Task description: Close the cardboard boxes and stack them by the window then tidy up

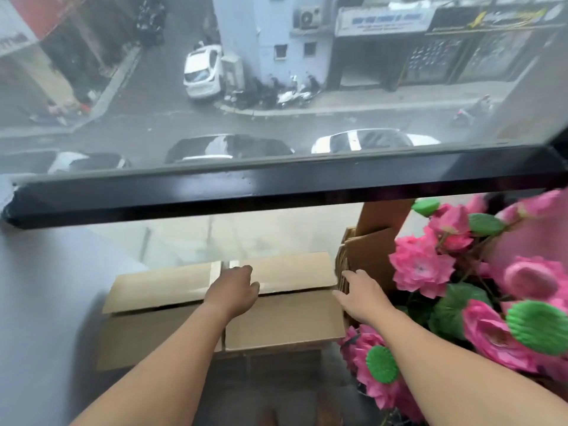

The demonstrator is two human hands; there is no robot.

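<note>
a grey floor (46, 302) runs up to a floor-length window (276, 235) crossed by a black frame bar (276, 189), with a street and parked cars beyond the glass. left to right: just beneath and to the left of the left hand (233, 287) lies the cardboard box (172, 330), set close against the glass, its top flaps folded down but a dark slit showing along the seam. the left hand rests on the far flap near a strip of clear tape (215, 272), fingers loosely bent and pressing down, gripping nothing. the right hand (359, 295) sits at the box's right edge, fingers spread apart and straight, touching the corner and holding nothing. just beyond the right hand stand flattened cardboard sheets (368, 250), leaning upright; to its right, pink artificial flowers (421, 265) with green pods.

the step in hand appears to be closing the box. done well, both palms would press the flaps level until the seam shuts, the right hand squaring the corner, before anything is stacked on top.

count: one box plainly visible; whether another lies under it cannot be told; two hands; one bundle of sheets; flowers, several.
</note>
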